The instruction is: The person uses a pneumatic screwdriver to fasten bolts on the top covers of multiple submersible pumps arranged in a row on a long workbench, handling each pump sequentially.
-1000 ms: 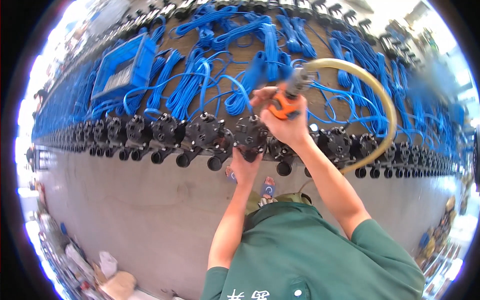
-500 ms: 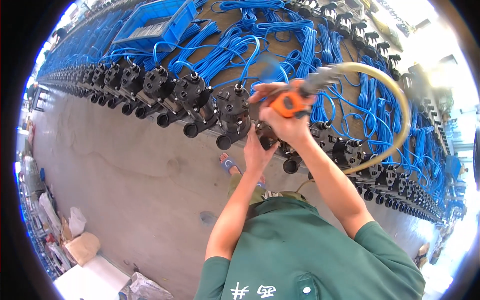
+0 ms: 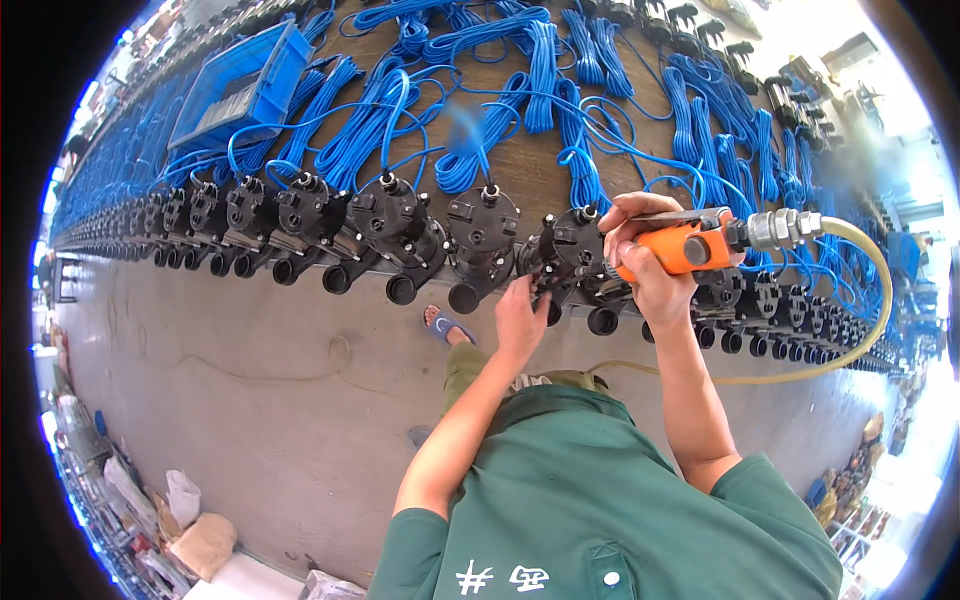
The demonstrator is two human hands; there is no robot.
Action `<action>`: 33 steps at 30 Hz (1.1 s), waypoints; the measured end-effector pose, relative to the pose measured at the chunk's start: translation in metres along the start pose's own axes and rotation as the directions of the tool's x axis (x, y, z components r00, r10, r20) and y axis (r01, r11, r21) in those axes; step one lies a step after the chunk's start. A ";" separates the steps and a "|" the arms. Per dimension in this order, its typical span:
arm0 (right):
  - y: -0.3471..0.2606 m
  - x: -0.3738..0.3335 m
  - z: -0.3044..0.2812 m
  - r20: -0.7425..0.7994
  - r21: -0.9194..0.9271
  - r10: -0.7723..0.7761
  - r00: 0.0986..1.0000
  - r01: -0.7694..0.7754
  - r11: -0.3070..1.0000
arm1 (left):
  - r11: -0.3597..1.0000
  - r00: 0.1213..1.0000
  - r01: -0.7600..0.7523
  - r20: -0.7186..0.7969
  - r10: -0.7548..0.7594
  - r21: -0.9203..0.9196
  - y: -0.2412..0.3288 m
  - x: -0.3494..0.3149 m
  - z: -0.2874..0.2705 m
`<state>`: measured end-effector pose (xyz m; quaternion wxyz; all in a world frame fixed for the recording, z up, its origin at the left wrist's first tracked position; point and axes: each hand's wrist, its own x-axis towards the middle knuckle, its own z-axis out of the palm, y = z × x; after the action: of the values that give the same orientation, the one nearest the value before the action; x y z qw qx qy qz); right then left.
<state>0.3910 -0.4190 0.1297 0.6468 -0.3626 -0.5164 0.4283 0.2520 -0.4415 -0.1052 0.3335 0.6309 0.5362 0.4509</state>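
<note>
My right hand [image 3: 650, 262] grips an orange air-powered driver [image 3: 690, 244] with a metal fitting and a yellowish hose [image 3: 872, 300] looping off to the right. Its tip sits at a black valve body [image 3: 565, 250] at the bench edge. My left hand [image 3: 522, 318] reaches up under the same black valve body, fingers touching its lower front. A long row of black valve bodies [image 3: 385, 225], each with coiled blue cable [image 3: 545, 70], lines the wooden bench [image 3: 530, 170] edge.
A blue plastic crate [image 3: 245, 85] sits on the bench at the upper left. Below the bench is grey concrete floor [image 3: 250, 400], with bags and boxes [image 3: 190, 530] at the lower left. My sandalled foot [image 3: 445, 325] shows under the bench edge.
The view has swung so the bench row now tilts across the top. My right hand with the orange tool has moved right along the row, and my left hand has followed to the valve there.
</note>
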 end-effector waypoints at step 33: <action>0.039 0.012 0.014 0.219 -0.239 -0.194 0.956 0.246 0.939 | 0.971 0.948 -0.064 0.319 -0.013 0.230 -0.003 0.021 -0.012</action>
<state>0.3711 -0.3933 0.1014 0.5837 -0.3421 -0.6664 0.3133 0.2404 -0.4211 -0.0991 0.3318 0.7376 0.5170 0.2801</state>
